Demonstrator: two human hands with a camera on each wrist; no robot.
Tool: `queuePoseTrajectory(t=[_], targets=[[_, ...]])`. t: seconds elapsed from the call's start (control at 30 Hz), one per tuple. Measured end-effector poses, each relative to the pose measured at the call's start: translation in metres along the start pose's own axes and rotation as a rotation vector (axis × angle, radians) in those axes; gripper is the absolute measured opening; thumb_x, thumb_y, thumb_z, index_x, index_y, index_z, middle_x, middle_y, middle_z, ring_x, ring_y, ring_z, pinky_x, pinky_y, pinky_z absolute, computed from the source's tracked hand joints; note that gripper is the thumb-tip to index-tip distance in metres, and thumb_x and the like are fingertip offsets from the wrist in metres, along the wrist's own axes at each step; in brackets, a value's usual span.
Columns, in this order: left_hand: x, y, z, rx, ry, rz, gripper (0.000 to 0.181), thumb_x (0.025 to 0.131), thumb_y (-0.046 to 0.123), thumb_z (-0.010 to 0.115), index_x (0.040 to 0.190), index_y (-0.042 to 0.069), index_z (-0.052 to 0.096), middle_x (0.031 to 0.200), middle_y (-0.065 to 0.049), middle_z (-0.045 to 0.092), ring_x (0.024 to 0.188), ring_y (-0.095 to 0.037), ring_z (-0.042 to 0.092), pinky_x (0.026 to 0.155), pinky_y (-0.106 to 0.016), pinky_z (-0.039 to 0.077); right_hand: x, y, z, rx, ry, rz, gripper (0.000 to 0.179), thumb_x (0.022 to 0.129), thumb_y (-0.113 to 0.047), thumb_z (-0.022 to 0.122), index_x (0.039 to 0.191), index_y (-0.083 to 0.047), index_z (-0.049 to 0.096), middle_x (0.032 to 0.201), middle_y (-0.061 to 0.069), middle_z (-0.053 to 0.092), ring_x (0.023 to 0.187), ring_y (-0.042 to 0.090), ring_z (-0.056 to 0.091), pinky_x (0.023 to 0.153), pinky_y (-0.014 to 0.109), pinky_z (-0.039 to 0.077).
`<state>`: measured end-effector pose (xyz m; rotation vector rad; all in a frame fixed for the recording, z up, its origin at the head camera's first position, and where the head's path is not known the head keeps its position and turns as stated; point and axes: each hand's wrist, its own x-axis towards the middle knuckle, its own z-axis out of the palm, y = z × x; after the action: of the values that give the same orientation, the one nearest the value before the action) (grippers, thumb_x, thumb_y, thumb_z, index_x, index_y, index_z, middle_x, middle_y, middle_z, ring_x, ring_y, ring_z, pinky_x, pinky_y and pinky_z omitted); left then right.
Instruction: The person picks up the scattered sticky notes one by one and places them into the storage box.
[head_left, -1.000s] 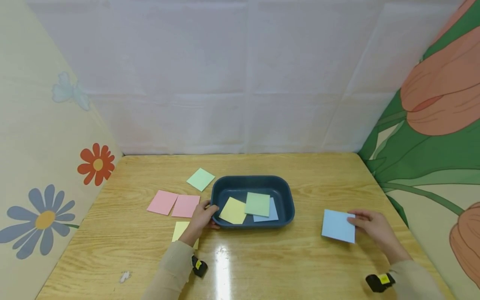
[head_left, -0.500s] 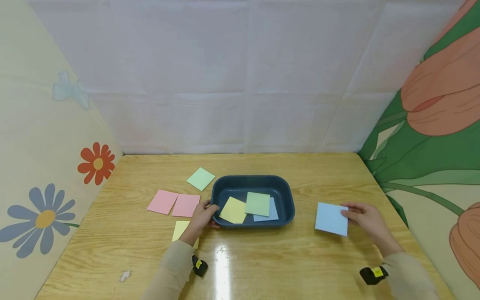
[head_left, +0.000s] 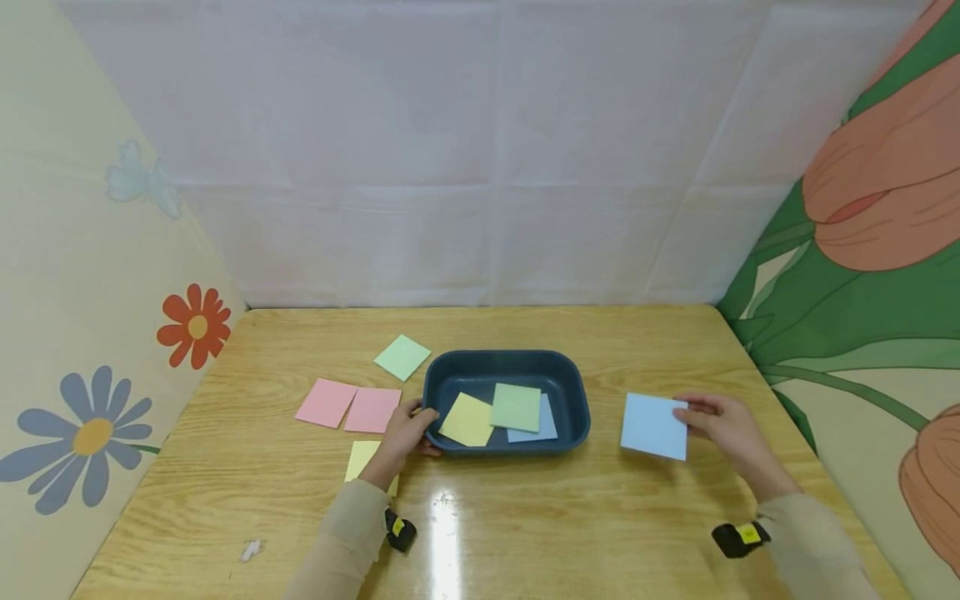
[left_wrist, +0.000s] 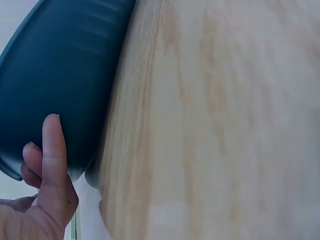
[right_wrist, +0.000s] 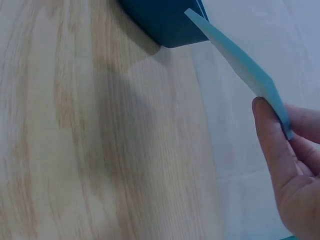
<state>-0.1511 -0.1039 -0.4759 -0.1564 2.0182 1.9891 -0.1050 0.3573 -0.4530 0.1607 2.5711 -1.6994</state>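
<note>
My right hand pinches a blue sticky note pad by its right edge, thumb on top, above the table to the right of a dark blue plastic bin. Seen edge-on in the right wrist view, the pad is thin and slightly bent. My left hand grips the left end of the bin, its thumb over the rim; in the left wrist view other fingers lie against the outer wall. Inside the bin are a yellow note pad, a green one and a blue one partly beneath the green.
Left of the bin lie two pink note pads, a green one and a yellow one partly hidden by my left forearm. A small white mark shows on the wooden table. Fabric-covered walls border the table.
My right hand has moved left and a little away from me, bringing the blue sticky note pad closer to the bin. The left hand and the bin have stayed in place.
</note>
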Motion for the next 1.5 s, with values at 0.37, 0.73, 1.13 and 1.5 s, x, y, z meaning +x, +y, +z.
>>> queuePoseTrajectory(t=[0.37, 0.73, 1.13, 1.5], targets=[[0.008, -0.011, 0.0, 0.008, 0.044, 0.001, 0.044, 0.084, 0.01, 0.053, 0.123, -0.007, 0.046, 0.066, -0.012, 0.054, 0.041, -0.012, 0.048, 0.047, -0.038, 0.056, 0.033, 0.055, -0.003, 0.118, 0.002, -0.06, 0.037, 0.086, -0.021, 0.063, 0.118, -0.003, 0.058, 0.098, 0.005, 0.059, 0.084, 0.012, 0.062, 0.068, 0.026, 0.056], [0.007, -0.01, 0.001, 0.004, 0.053, -0.005, 0.044, 0.083, 0.011, 0.053, 0.123, -0.006, 0.047, 0.065, -0.011, 0.054, 0.041, -0.012, 0.048, 0.048, -0.038, 0.056, -0.003, -0.046, 0.024, 0.089, -0.034, -0.022, 0.046, 0.086, -0.02, 0.063, 0.118, 0.011, 0.051, 0.088, -0.002, 0.058, 0.078, 0.006, 0.06, 0.068, 0.024, 0.055], [0.005, -0.009, 0.001, 0.012, 0.058, -0.007, 0.043, 0.084, 0.011, 0.053, 0.123, -0.006, 0.047, 0.064, -0.01, 0.053, 0.04, -0.012, 0.048, 0.047, -0.038, 0.056, 0.0, -0.061, 0.037, 0.18, -0.053, 0.019, 0.039, 0.088, -0.012, 0.059, 0.119, 0.01, 0.052, 0.087, -0.005, 0.058, 0.077, 0.005, 0.06, 0.069, 0.023, 0.055], [0.003, -0.006, 0.002, 0.01, 0.039, 0.008, 0.042, 0.085, 0.009, 0.052, 0.122, -0.008, 0.047, 0.066, -0.012, 0.054, 0.04, -0.012, 0.047, 0.048, -0.038, 0.056, 0.005, -0.07, 0.055, 0.39, -0.112, 0.009, 0.019, 0.089, -0.004, 0.056, 0.092, -0.022, 0.063, 0.086, -0.003, 0.06, 0.076, 0.008, 0.062, 0.069, 0.025, 0.056]])
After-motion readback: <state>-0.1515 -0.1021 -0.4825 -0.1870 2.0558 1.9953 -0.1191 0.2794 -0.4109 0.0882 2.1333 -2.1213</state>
